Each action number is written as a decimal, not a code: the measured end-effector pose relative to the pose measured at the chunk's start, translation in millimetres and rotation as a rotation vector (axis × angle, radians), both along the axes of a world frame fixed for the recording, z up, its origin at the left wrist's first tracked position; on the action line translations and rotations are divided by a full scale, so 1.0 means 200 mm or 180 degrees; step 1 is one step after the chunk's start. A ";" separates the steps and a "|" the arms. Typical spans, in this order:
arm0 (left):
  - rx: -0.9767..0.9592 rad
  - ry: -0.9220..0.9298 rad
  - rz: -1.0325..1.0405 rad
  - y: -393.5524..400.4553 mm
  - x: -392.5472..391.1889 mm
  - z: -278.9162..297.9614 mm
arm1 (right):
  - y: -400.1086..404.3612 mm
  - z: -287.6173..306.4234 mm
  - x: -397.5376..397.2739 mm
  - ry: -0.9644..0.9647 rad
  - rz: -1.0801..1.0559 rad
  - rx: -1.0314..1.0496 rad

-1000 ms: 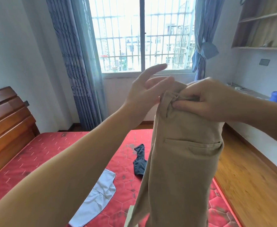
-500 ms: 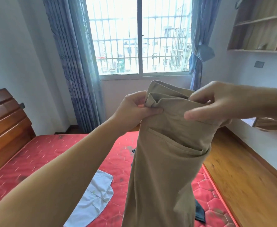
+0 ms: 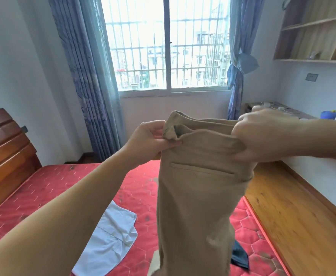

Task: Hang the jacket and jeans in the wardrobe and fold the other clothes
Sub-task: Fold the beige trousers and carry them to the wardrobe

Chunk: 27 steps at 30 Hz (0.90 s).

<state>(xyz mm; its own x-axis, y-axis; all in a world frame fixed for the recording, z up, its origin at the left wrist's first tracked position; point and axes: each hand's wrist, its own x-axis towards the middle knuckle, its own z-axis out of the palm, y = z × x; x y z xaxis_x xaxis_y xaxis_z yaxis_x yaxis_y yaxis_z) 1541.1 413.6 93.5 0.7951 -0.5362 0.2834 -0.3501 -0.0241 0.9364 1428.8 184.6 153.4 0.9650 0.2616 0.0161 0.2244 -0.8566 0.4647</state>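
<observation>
The khaki trousers [image 3: 197, 196] are hanging lengthwise in the air above the red mattress [image 3: 63, 188], waistband uppermost and legs dropping straight down out of view, a welt back pocket showing on the plain tan cloth. The left hand [image 3: 153, 140] is pinching the waistband's left corner between curled fingers and thumb, while the right hand [image 3: 262, 136] is gripping the right corner, fingers wrapped over the fabric. A white shirt [image 3: 111, 240] is lying crumpled on the mattress below.
</observation>
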 end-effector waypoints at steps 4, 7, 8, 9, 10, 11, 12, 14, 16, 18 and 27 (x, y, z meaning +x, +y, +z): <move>-0.0130 -0.0406 0.0425 0.04 0.04 0.08 | -0.04 0.13 0.01 -0.1058 0.0638 0.1339; -0.0449 -0.0241 0.0277 0.04 0.04 0.17 | -0.06 0.21 0.01 -0.0625 0.0263 0.2746; -0.0607 -0.0161 0.0155 0.03 0.03 0.21 | -0.06 0.23 0.01 -0.0261 0.0042 0.3363; -0.0745 -0.0099 0.0052 0.02 0.03 0.23 | -0.08 0.24 0.02 0.0098 -0.0129 0.3939; -0.0822 -0.0061 0.0004 0.01 0.03 0.26 | -0.10 0.24 0.03 0.0279 -0.0233 0.4251; -0.0847 -0.0049 0.0014 0.01 0.04 0.28 | -0.11 0.24 0.04 0.0235 -0.0229 0.4332; -0.0850 -0.0043 0.0055 0.00 0.04 0.31 | -0.10 0.26 0.04 0.0074 -0.0203 0.4380; -0.0869 -0.0092 0.0133 0.00 0.04 0.38 | -0.09 0.34 0.05 -0.0528 -0.0069 0.4447; -0.1022 -0.0265 0.0247 -0.01 0.04 0.48 | -0.05 0.46 0.06 -0.1076 0.0189 0.4750; -0.1289 -0.0422 0.0352 -0.03 0.03 0.60 | -0.03 0.52 0.08 -0.1367 0.0608 0.5495; -0.1199 0.0433 -0.0040 -0.02 0.00 0.49 | 0.09 0.41 0.11 -0.1113 0.0176 0.6532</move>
<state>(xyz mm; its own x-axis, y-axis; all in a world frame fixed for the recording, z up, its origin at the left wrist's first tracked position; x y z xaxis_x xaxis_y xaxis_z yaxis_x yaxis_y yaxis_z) 1540.9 409.1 190.7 0.8329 -0.4249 0.3545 -0.2202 0.3332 0.9168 1450.3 202.1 235.8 0.8512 -0.3464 0.3942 0.3959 -0.0692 -0.9157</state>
